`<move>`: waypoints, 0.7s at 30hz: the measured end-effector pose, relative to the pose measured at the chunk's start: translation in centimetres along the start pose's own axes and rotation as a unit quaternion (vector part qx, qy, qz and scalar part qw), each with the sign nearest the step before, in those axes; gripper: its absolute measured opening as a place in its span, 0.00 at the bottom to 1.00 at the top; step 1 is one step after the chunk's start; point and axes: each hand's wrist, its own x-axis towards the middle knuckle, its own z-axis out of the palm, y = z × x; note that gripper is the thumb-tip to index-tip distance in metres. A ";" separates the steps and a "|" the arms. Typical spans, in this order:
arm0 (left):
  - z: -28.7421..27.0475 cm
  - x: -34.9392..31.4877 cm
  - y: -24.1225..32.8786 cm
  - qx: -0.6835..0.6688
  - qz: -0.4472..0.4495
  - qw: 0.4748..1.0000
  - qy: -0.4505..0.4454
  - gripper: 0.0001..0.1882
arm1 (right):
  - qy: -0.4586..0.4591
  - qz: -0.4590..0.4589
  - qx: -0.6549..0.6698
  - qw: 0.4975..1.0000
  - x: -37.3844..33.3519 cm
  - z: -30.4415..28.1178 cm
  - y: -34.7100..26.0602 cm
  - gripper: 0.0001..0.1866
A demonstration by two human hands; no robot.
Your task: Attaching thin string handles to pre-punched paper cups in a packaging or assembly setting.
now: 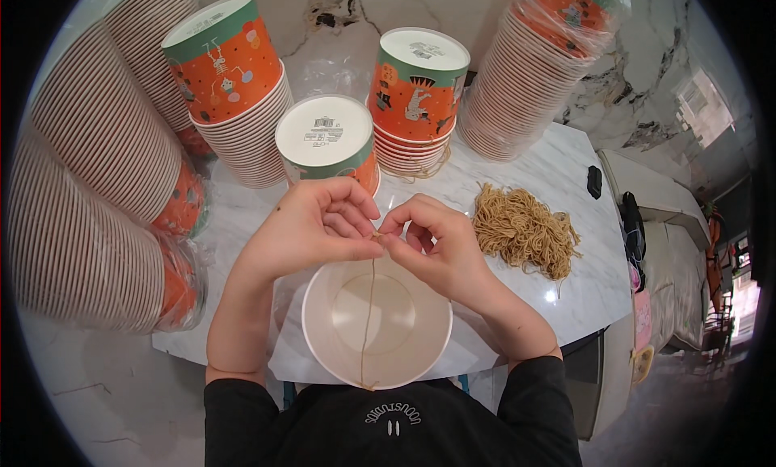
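Observation:
My left hand (327,223) and my right hand (424,239) meet above the far rim of a white paper bucket (323,338), fingertips pinched together. Between them they hold the end of a thin tan string (371,305). From my fingers the string runs across the bucket's open mouth to the near rim, where a small knot or loose end shows. The bucket stands upright close to my body, its pale inside visible. What exactly the string's end does between the fingertips is too small to tell. Right of my right hand lies a tangled heap of tan strings (525,231).
Upturned orange and green bucket stacks stand behind my hands: one short (327,140), one at centre (420,87), one at left (222,71). Wrapped stacks lean at far left (89,233) and back right (525,79). A black object (594,182) lies near the marble table's (582,305) right edge.

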 end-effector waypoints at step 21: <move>-0.5 0.1 -0.8 -0.011 0.031 0.999 0.018 0.07 | -0.003 -0.026 -0.077 0.997 0.0 -0.1 0.0 0.06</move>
